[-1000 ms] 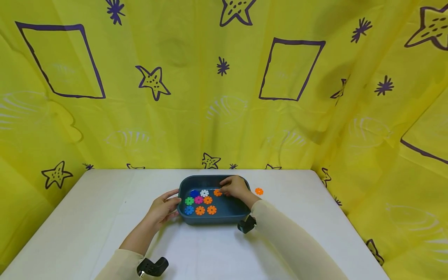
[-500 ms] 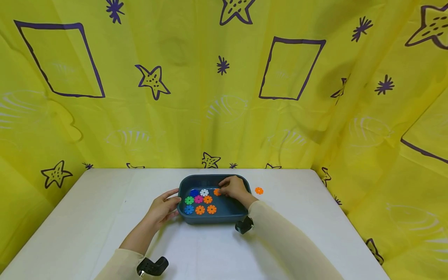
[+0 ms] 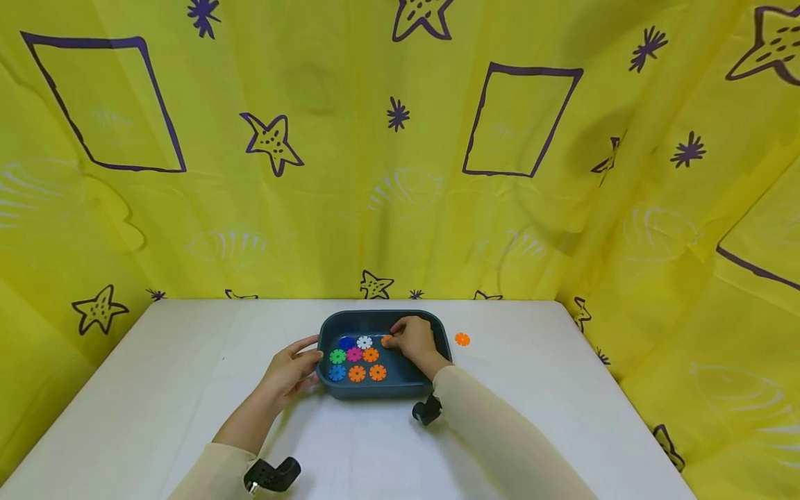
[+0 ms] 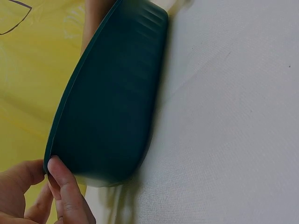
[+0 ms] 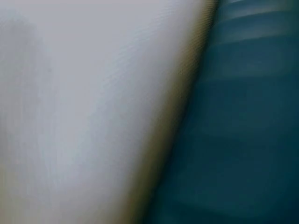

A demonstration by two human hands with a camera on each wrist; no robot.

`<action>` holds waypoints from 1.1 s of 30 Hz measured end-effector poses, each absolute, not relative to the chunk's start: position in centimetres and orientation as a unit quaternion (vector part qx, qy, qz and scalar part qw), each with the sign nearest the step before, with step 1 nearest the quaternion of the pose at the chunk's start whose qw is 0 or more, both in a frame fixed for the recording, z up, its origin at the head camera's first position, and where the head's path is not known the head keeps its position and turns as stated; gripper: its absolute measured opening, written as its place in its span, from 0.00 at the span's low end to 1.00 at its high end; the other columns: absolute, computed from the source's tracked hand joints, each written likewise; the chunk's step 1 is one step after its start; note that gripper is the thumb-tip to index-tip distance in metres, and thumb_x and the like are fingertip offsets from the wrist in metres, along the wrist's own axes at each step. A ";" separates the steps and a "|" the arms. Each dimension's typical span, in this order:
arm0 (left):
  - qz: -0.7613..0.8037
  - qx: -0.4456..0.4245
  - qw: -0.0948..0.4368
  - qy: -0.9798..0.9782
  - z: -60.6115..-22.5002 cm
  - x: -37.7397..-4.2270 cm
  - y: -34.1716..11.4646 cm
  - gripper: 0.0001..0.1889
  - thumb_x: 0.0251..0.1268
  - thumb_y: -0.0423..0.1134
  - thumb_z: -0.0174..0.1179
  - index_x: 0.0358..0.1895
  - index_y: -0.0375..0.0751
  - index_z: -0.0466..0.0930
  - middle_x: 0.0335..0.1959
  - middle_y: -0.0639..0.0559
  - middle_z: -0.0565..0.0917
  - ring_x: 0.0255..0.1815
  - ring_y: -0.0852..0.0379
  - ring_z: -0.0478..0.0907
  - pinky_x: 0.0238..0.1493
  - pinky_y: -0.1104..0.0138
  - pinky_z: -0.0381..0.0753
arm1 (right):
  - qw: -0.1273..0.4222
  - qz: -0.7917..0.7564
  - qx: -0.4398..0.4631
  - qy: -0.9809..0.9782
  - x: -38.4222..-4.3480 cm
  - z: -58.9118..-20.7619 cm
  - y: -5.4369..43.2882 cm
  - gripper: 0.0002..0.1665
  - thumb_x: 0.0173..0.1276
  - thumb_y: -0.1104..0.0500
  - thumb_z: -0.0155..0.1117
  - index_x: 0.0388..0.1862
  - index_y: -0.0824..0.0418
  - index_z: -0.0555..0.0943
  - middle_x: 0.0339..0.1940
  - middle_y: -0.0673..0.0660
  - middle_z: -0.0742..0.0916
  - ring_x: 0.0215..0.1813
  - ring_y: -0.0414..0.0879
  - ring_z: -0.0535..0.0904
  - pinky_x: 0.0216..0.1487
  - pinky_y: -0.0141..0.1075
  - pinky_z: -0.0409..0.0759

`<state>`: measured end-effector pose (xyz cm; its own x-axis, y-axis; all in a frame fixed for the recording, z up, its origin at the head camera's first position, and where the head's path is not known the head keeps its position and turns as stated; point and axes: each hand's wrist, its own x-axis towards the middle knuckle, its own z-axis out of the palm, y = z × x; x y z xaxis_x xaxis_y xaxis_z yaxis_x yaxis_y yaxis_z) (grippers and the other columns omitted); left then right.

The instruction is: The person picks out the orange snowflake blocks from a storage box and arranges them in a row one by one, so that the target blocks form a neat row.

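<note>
A dark teal tray (image 3: pixel 375 393) stands on the white table. At its left end my left hand (image 3: pixel 289 371) grips the rim; in the left wrist view, fingers (image 4: pixel 70 191) and thumb pinch the tray's wall (image 4: pixel 105 107). Inside the tray lie several notched plastic discs in loose rows, among them a green disc (image 3: pixel 337 356), a pink disc (image 3: pixel 354 354) and a white disc (image 3: pixel 364 342). Reaching in from the right, my right hand (image 3: pixel 415 340) pinches an orange disc (image 3: pixel 386 341), partly covered by its fingers. The right wrist view shows the tray's side (image 5: pixel 233 130), not the hand.
One more orange disc (image 3: pixel 462 339) lies on the table (image 3: pixel 519 375), right of the tray. A yellow curtain (image 3: pixel 350 208) with drawn stars hangs behind the table and along its sides.
My right wrist and forearm have swung a little to the left, while its fingers stay at the orange disc, which has shifted slightly left. The left hand keeps its place on the rim.
</note>
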<state>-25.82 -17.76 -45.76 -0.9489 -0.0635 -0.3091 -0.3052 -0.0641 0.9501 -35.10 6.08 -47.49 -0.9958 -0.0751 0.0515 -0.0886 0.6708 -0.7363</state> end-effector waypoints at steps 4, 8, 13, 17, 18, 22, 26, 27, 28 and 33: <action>0.713 -0.139 0.085 0.682 -45.7 -25.8 -17.8 0.26 0.70 0.34 0.57 0.70 0.38 0.67 0.39 0.52 0.83 0.32 0.64 0.81 0.31 0.72 0.82 | 0.016 0.399 0.043 -0.916 -35.3 -47.8 6.0 0.14 0.48 0.60 0.82 0.32 0.63 0.86 0.26 0.54 0.87 0.29 0.42 0.81 0.36 0.36 0.82; 0.710 -0.142 0.085 0.685 -45.6 -26.0 -17.8 0.26 0.70 0.34 0.56 0.70 0.38 0.67 0.40 0.51 0.83 0.33 0.64 0.81 0.31 0.73 0.83 | 0.015 0.402 0.036 -0.915 -35.4 -47.8 5.9 0.14 0.48 0.60 0.82 0.31 0.63 0.86 0.25 0.53 0.87 0.28 0.42 0.81 0.35 0.36 0.82; 0.707 -0.144 0.087 0.686 -45.6 -26.0 -17.9 0.26 0.70 0.35 0.56 0.70 0.39 0.67 0.41 0.51 0.83 0.32 0.64 0.80 0.31 0.73 0.83 | 0.011 0.405 0.032 -0.914 -35.2 -47.5 5.8 0.14 0.47 0.61 0.82 0.32 0.63 0.86 0.26 0.53 0.87 0.28 0.42 0.81 0.35 0.35 0.82; 0.708 -0.145 0.088 0.685 -45.6 -26.0 -17.9 0.26 0.70 0.35 0.57 0.70 0.39 0.67 0.41 0.51 0.83 0.32 0.64 0.80 0.31 0.73 0.83 | 0.008 0.404 0.030 -0.914 -35.0 -47.3 5.8 0.14 0.48 0.62 0.82 0.33 0.63 0.87 0.27 0.53 0.87 0.29 0.42 0.80 0.35 0.35 0.82; 0.708 -0.145 0.088 0.685 -45.6 -26.0 -17.9 0.26 0.70 0.35 0.57 0.70 0.39 0.67 0.41 0.51 0.83 0.32 0.64 0.81 0.31 0.73 0.83 | 0.007 0.405 0.030 -0.914 -34.9 -47.2 5.8 0.14 0.48 0.62 0.82 0.33 0.63 0.87 0.27 0.53 0.87 0.29 0.42 0.80 0.35 0.34 0.82; 0.707 -0.145 0.089 0.687 -45.7 -26.0 -17.9 0.26 0.70 0.35 0.57 0.70 0.40 0.67 0.42 0.50 0.83 0.33 0.64 0.81 0.32 0.73 0.83 | 0.004 0.405 0.030 -0.914 -35.0 -47.3 5.8 0.15 0.48 0.62 0.82 0.34 0.64 0.87 0.27 0.54 0.87 0.29 0.42 0.80 0.37 0.35 0.82; 0.706 -0.145 0.089 0.688 -45.7 -25.9 -17.9 0.26 0.70 0.35 0.57 0.70 0.40 0.67 0.44 0.48 0.83 0.33 0.64 0.81 0.32 0.73 0.83 | 0.001 0.407 0.034 -0.913 -35.1 -47.4 5.9 0.15 0.47 0.64 0.82 0.34 0.65 0.87 0.27 0.54 0.87 0.29 0.42 0.80 0.37 0.35 0.83; 0.706 -0.145 0.088 0.687 -45.7 -25.9 -17.9 0.26 0.70 0.35 0.57 0.70 0.40 0.67 0.45 0.47 0.83 0.33 0.64 0.81 0.32 0.73 0.83 | 0.000 0.408 0.034 -0.912 -35.1 -47.4 5.9 0.15 0.47 0.64 0.82 0.34 0.65 0.87 0.27 0.54 0.87 0.29 0.42 0.80 0.37 0.35 0.83; 0.706 -0.146 0.088 0.687 -45.6 -25.9 -17.9 0.26 0.70 0.35 0.57 0.70 0.40 0.67 0.46 0.47 0.83 0.33 0.64 0.81 0.32 0.73 0.83 | 0.000 0.408 0.036 -0.912 -35.1 -47.4 5.9 0.15 0.47 0.64 0.82 0.34 0.65 0.87 0.27 0.55 0.87 0.29 0.42 0.80 0.37 0.35 0.83; 0.708 -0.146 0.088 0.685 -45.6 -26.0 -17.9 0.26 0.70 0.35 0.57 0.70 0.40 0.67 0.50 0.43 0.82 0.34 0.63 0.82 0.32 0.73 0.83 | -0.004 0.412 0.031 -0.910 -35.0 -47.3 5.9 0.17 0.45 0.65 0.83 0.36 0.65 0.87 0.26 0.54 0.87 0.28 0.41 0.80 0.35 0.34 0.83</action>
<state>-25.98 -17.85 -45.63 -0.9420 -0.0750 -0.3270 -0.3244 -0.0451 0.9448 -35.01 5.94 -47.27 -0.9980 -0.0602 0.0178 -0.0531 0.6579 -0.7512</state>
